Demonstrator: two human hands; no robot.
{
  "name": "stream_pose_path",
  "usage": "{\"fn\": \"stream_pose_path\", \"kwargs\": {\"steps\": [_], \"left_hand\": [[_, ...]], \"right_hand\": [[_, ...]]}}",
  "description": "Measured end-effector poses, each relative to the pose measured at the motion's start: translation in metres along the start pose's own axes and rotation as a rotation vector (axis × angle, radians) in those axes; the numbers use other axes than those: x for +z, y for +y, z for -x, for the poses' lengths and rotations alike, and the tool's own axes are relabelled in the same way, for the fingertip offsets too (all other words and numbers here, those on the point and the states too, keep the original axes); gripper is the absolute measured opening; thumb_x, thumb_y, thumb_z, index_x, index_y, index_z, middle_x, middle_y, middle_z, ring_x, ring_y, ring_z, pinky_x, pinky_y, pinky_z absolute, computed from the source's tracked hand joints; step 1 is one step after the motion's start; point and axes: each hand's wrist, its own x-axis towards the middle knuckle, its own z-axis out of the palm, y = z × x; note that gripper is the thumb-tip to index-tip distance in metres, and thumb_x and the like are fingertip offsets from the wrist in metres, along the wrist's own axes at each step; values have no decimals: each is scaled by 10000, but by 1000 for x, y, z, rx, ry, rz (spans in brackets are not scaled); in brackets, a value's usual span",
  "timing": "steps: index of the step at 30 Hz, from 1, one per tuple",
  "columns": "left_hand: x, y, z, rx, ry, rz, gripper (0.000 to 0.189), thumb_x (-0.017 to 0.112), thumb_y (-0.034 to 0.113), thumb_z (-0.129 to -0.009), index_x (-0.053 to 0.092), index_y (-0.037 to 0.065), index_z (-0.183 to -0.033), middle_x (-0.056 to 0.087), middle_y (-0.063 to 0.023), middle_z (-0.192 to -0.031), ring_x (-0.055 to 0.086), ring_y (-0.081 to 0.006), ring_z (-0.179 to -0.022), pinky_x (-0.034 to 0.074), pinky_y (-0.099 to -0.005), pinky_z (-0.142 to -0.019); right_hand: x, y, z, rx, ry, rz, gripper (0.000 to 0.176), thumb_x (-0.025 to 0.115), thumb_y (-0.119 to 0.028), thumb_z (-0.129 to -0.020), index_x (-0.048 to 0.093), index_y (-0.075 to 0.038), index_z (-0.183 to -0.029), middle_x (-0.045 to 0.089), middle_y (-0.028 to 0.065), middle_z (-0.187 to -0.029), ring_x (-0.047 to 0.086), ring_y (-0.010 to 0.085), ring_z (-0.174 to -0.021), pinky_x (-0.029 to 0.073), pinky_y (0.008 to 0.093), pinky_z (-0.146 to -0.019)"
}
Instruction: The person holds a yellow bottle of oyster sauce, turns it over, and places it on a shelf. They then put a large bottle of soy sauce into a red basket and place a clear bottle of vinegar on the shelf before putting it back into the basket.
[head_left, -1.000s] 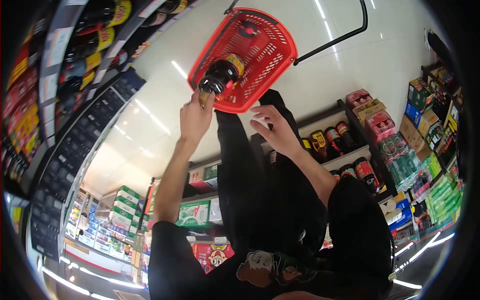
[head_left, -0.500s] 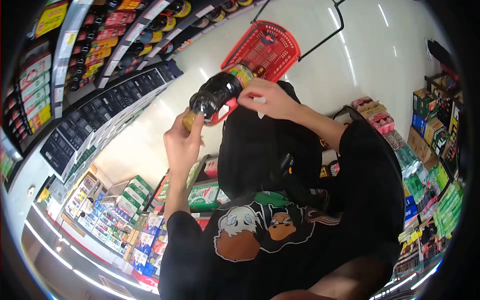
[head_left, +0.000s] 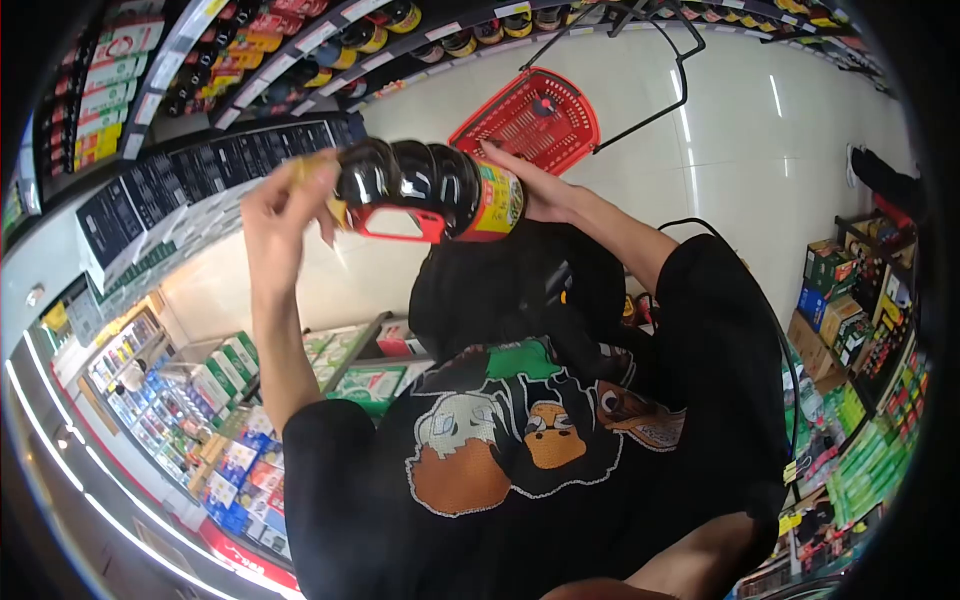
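A large soy sauce bottle (head_left: 410,190) with dark contents, a red handle and a yellow label lies sideways in the air in front of my chest. My left hand (head_left: 280,210) is closed round its yellowish cap end, slightly blurred. At the label end, my right hand (head_left: 545,190) supports the base, its fingers partly hidden behind the bottle. Just beyond the bottle, a red shopping basket (head_left: 588,118) with a long black handle stands on the floor, with a small dark and red item inside it.
Shelves of bottled sauces (head_left: 460,42) run along the left and far side. Stacked dark boxes (head_left: 150,205) stand at the left. Shelves with cartons (head_left: 840,310) and green packs (head_left: 870,450) line the right. A person's dark-clothed leg (head_left: 885,185) shows at far right.
The bottle has turned from a slant to nearly level and moved left and nearer. My left hand moved left and up with the cap end; my right hand shifted onto the base.
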Motion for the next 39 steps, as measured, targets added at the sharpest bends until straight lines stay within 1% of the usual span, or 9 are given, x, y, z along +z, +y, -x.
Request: {"fn": "stream_pose_path", "kwargs": {"steps": [4, 8, 14, 17, 22, 28, 34, 37, 39], "left_hand": [[-7, -20, -29, 5, 54, 196, 449, 669, 316, -958, 730, -85, -1151, 523, 18, -632, 400, -46, -487, 302, -227, -488], [1, -22, -51, 22, 82, 569, 455, 581, 308, -977, 696, -66, -1208, 758, -128, -1059, 702, -90, -851, 482, -182, -639], [29, 8, -58, 9, 155, 756, 487, 570, 293, -961, 665, -105, -1224, 759, -158, -1044, 689, -83, -755, 529, -187, -628], [25, -5, -69, 145, -53, 868, 527, 577, 308, -936, 652, -128, -1221, 559, 53, -597, 410, 3, -438, 428, -160, -494], [36, -3, -77, 178, -109, 806, 502, 574, 304, -945, 674, -126, -1186, 279, 130, -507, 242, 23, -420, 250, -144, -432], [41, 8, -61, 199, -10, 312, 419, 642, 406, -1009, 719, 21, -1155, 630, 61, -867, 386, -15, -687, 263, -225, -599], [66, 4, -37, 203, 39, 306, 478, 426, 387, -1126, 577, -1, -1361, 671, -90, -1217, 662, -152, -1075, 538, -319, -898], [64, -7, -40, 287, 59, 245, 503, 420, 428, -1123, 587, -9, -1309, 699, -102, -1097, 661, -114, -898, 529, -275, -745], [49, 0, -39, 67, -136, 189, 528, 410, 478, -1116, 599, -5, -1214, 700, -97, -940, 563, -74, -638, 414, -245, -525]], "right_hand": [[9, -12, 28, -55, 30, 57, 601, 614, -591, -993, 584, -144, -1394, 666, 18, -1320, 631, 151, -1209, 505, 397, -1029], [15, -29, 61, -33, -35, 207, 709, 546, -581, -1027, 434, -120, -1554, 575, 63, -1484, 565, 199, -1334, 449, 467, -1123], [8, -30, 65, -89, -303, -7, 733, 540, -644, -1000, 515, -92, -1481, 610, 116, -1441, 606, 239, -1298, 478, 471, -1113], [19, -39, 62, -92, -472, -279, 804, 460, -712, -993, 532, -72, -1474, 600, 182, -1447, 617, 334, -1291, 489, 511, -1098], [17, -34, 59, -35, -402, -347, 741, 492, -657, -1011, 546, -62, -1450, 606, 204, -1432, 637, 374, -1250, 495, 534, -1083], [5, -15, 66, -53, -168, -330, 648, 512, -562, -1038, 531, -53, -1439, 651, 192, -1361, 668, 344, -1194, 531, 494, -1043], [0, -27, 70, -264, -94, -141, 631, 533, -548, -1026, 549, -51, -1414, 678, 156, -1319, 692, 283, -1143, 560, 435, -1005], [-7, -39, 66, -411, -206, -134, 619, 546, -538, -1024, 558, -48, -1402, 685, 139, -1309, 698, 253, -1130, 570, 405, -995], [-12, -40, 62, -397, -206, -123, 610, 549, -531, -1025, 558, -50, -1401, 685, 135, -1310, 697, 250, -1131, 569, 405, -998]]}}
